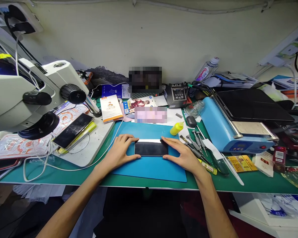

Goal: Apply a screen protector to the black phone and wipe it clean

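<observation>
A smartphone with a dark, glossy screen lies sideways over the blue mat, its long edges running left to right. My left hand grips the phone's left end, thumb at the near corner and fingers at the far one. At the right end, my right hand holds it the same way. A bright strip of reflection crosses the screen's far part. Just beyond my right hand stands a yellow squeeze bottle. Several screwdrivers lie to the right of that hand.
A microscope overhangs the left side, with another phone on its base. A white cable runs beside my left forearm. On the right sits a blue machine with a metal plate. Boxes and a black control unit line the back.
</observation>
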{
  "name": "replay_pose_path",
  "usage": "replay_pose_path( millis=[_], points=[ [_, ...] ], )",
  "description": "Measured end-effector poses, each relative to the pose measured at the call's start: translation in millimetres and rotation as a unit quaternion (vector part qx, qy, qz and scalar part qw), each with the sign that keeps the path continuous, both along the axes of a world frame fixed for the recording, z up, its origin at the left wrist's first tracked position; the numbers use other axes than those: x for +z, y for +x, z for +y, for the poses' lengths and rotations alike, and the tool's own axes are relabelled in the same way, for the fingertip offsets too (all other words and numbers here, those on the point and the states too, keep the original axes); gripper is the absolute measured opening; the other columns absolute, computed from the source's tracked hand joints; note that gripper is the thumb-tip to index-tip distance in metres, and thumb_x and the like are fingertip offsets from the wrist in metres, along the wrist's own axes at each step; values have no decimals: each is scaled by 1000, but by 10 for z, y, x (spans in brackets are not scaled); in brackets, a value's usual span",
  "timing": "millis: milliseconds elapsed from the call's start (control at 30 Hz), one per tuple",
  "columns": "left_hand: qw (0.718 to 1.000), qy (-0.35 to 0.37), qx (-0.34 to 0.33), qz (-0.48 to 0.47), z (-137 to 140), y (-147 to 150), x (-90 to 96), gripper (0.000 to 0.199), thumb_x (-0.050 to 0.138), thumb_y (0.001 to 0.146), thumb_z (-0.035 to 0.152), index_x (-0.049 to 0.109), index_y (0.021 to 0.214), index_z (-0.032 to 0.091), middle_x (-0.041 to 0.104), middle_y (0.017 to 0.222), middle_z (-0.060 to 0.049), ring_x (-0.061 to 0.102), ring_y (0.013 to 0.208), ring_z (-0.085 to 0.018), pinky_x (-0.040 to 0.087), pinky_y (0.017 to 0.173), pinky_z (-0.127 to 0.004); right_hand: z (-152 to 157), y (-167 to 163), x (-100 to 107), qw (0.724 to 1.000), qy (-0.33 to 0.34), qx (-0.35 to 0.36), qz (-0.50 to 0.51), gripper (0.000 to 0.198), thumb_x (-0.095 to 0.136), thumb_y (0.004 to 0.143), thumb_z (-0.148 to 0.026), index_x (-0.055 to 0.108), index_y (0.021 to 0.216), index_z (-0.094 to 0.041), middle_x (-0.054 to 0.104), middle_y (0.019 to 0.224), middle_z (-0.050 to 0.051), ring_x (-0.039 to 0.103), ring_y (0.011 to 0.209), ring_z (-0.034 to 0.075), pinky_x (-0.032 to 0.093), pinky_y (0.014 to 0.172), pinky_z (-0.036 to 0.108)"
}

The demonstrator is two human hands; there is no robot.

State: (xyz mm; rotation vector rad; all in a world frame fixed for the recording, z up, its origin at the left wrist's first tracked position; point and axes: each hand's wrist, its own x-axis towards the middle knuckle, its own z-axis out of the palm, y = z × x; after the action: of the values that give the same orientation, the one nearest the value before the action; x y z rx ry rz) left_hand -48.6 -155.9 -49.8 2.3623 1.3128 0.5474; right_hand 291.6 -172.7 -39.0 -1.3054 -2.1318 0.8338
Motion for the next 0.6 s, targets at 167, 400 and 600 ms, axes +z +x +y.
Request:
replay_pose_path(
  millis=[167, 400, 600],
  points=[
    [1000, 1, -4, -10, -5, -11, 10, 73, 84, 90, 53, 54, 153, 32, 51, 160, -9, 49, 141, -37, 43, 118, -55, 12, -10, 25, 1000, -12, -7, -9, 66, 72, 101, -51, 52, 161, -36, 57, 157, 4, 56, 143, 32, 43, 127, 53],
    [1000, -4, -4, -29, -8, -16, 27, 67, 84, 90, 55, 59, 147, 30, 58, 153, -8, 52, 140, -35, 43, 119, -53, -79, -92, 54, 999, -36, -29, -20, 71, 68, 103, -50, 41, 167, -38, 48, 166, 3, 47, 152, 32, 39, 128, 53],
    [999, -15, -6, -42, -31, -18, 61, 68, 86, 89, 52, 56, 145, 27, 63, 146, -9, 57, 134, -34, 45, 115, -51, -261, -277, -30, 995, -26, -100, -9, 79, 60, 107, -43, 18, 173, -42, 36, 173, 1, 37, 159, 30, 38, 129, 54]
  ],
)
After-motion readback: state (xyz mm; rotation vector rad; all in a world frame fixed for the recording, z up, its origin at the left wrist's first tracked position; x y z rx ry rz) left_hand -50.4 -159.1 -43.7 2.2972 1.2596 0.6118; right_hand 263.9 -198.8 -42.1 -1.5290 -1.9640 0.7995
